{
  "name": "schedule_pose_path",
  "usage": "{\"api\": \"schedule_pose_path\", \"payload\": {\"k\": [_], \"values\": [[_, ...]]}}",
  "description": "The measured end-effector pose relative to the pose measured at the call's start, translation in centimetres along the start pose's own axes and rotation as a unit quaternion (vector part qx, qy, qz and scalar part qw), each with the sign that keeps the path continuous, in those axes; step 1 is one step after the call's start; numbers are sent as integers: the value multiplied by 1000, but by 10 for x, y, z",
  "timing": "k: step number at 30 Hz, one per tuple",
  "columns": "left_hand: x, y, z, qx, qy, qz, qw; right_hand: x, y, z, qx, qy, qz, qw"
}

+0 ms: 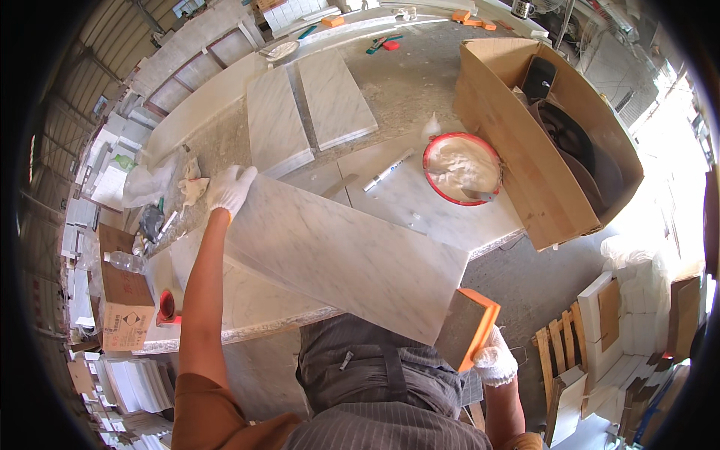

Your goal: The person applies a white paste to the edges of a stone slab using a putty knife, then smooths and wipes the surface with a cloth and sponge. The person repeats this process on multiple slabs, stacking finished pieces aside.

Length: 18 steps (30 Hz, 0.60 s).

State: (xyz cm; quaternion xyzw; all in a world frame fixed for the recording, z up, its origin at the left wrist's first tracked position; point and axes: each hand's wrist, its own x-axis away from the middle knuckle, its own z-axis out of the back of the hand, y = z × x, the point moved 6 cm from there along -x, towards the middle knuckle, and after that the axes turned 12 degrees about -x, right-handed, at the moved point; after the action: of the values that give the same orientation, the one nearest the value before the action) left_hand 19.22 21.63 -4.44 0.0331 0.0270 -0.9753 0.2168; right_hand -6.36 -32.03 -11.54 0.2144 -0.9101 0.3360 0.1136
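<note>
A long white marble slab (352, 251) with grey veins lies slantwise across the near side of the worktable, its right end jutting past the front edge. My left hand (232, 189), in a white glove, grips the slab's far left corner. In my gloved right hand (495, 361) is a wide scraper (478, 330) with an orange handle and a flat grey-brown blade. That blade meets the slab's right end; whether it presses on the face or the edge I cannot tell. Beyond the slab, a red-rimmed bowl (463, 166) holds whitish paste and a small spatula.
Two marble slabs (279, 124) lie farther back, near a white marker (388, 169) and a putty knife (340, 186). An open cardboard box (517, 150) stands at the right. On the left are a carton (126, 300), a plastic bottle (124, 262) and a red cup (166, 304).
</note>
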Motion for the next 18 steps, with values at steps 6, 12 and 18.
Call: {"api": "schedule_pose_path", "payload": {"k": [6, 12, 18], "values": [[-1, 20, 6, 50, -36, -4, 998, -19, 3, -29, 57, -23, -6, 998], [-6, 25, 8, 72, -36, -27, 996, -15, 6, -40, 68, -35, 61, 995], [-3, 89, 16, 122, -33, -70, 990, 36, 16, -32, 30, 31, 20, 999]]}}
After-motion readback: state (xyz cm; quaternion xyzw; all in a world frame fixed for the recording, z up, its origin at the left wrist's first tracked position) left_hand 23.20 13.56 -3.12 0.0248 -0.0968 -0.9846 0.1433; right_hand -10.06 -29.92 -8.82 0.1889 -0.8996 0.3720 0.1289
